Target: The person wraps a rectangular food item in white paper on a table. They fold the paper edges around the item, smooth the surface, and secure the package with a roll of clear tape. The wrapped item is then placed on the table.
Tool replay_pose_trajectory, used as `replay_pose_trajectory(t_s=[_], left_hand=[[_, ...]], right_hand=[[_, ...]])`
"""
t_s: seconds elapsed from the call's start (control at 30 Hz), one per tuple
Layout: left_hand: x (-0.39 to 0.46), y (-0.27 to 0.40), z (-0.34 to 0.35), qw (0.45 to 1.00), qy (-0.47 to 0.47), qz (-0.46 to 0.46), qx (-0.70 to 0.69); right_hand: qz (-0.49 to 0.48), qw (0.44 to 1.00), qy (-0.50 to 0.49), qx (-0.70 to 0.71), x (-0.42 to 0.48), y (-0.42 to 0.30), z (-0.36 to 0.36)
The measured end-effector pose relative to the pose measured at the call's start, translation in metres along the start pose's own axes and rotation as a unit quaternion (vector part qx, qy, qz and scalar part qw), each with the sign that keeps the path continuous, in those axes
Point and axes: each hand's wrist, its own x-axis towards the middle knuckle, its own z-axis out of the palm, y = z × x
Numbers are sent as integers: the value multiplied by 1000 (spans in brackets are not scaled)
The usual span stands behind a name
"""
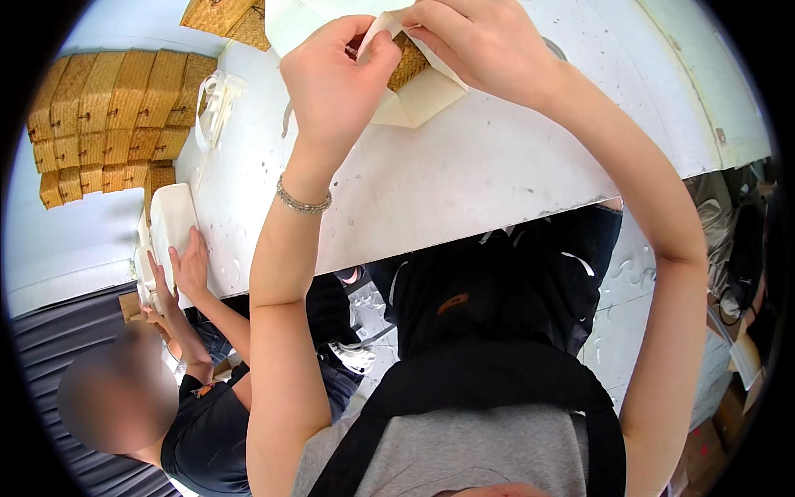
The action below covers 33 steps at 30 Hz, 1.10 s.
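At the top of the view, my left hand (pixel 335 81) pinches a folded edge of a cream sheet (pixel 425 102) between thumb and fingers. I cannot tell whether the sheet is paper or cloth. The fingers of my right hand (pixel 481 50) grip the same edge further right. Below and between my hands shows a woven straw piece (pixel 408 65), partly covered by the sheet. Its far side is hidden behind my hands. All of this is at the white table (pixel 435 168).
Rows of stacked woven straw boxes (pixel 118 112) stand at the left, with more woven pieces (pixel 233 22) at the top. White ribbons (pixel 217 102) lie on the table. At the left edge, a co-worker's hands (pixel 189 264) touch a cream padded item (pixel 172 211).
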Motion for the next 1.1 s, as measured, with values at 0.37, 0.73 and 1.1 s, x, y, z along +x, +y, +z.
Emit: replay_pose_trajectory(t_s=[0.37,0.73,1.1], left_hand=[[-5,-12,0,999,22,49,5],[-4,-7,-5,998,-14,-26,-62],[-4,-16,-1,999,-11,-38,-17]], right_hand=[[4,999,40,-22,-2,-5,16],[-19,999,41,-10,2,-9,20],[-6,999,37,14,6,-1,23]])
